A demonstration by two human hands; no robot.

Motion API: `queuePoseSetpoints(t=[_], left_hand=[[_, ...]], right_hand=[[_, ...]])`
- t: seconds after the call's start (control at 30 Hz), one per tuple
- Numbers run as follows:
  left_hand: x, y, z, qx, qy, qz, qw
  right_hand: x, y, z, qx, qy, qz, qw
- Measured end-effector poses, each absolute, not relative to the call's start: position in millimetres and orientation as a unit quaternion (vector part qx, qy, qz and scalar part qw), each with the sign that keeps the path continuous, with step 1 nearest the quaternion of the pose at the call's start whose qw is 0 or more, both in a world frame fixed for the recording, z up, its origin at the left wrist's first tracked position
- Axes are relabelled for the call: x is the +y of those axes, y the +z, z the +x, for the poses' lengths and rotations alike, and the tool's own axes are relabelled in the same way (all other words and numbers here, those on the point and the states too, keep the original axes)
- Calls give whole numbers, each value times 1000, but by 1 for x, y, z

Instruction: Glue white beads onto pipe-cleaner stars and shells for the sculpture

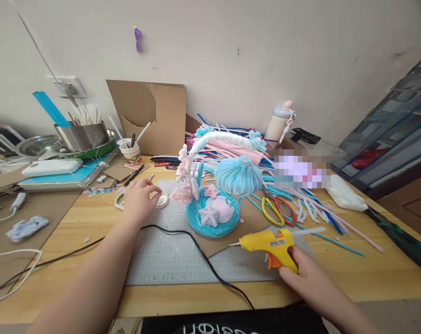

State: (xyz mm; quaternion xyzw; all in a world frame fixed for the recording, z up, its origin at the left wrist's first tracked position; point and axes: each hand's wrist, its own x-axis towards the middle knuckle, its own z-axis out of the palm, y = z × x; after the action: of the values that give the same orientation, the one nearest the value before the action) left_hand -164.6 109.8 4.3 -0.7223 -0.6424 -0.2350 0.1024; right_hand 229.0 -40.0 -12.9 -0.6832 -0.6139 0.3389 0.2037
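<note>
My right hand (pixel 299 269) is wrapped around the handle of a yellow hot glue gun (pixel 271 243), its nozzle pointing left over the grey cutting mat (pixel 155 269). A glue stick (pixel 311 230) sticks out of the gun's back. My left hand (pixel 141 197) is closed, fingertips together beside a small round white dish (pixel 162 200); anything between them is too small to make out. Between the hands stands a craft of fuzzy stems: a blue base (pixel 212 229) with a lilac starfish (pixel 209 216), a white arched handle (pixel 227 137), and a blue shell-shaped piece (pixel 239 176).
Yellow and red-handled scissors (pixel 279 211) lie right of the craft, among many loose pipe cleaners (pixel 227 150). A black cable (pixel 210 264) crosses the mat. A paper cup (pixel 130 150), cardboard (pixel 169 118) and a bottle (pixel 279 123) stand at the back.
</note>
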Motion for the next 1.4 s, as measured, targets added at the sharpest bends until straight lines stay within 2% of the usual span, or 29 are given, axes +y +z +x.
queuePoseSetpoints(t=[0.17, 0.33, 0.87, 1.4], left_hand=[[109, 1, -154, -653, -125, -743, 80], [109, 1, -154, -664, -76, -741, 68], [112, 2, -153, -664, -48, -745, 34], [119, 10, -151, -672, -7, -741, 1]], right_hand=[[-37, -11, 223, -604, 333, -680, 248], [-35, -15, 222, -577, 339, -685, 288], [-33, -22, 224, -551, 375, -682, 302], [-34, -21, 224, -556, 360, -688, 297]])
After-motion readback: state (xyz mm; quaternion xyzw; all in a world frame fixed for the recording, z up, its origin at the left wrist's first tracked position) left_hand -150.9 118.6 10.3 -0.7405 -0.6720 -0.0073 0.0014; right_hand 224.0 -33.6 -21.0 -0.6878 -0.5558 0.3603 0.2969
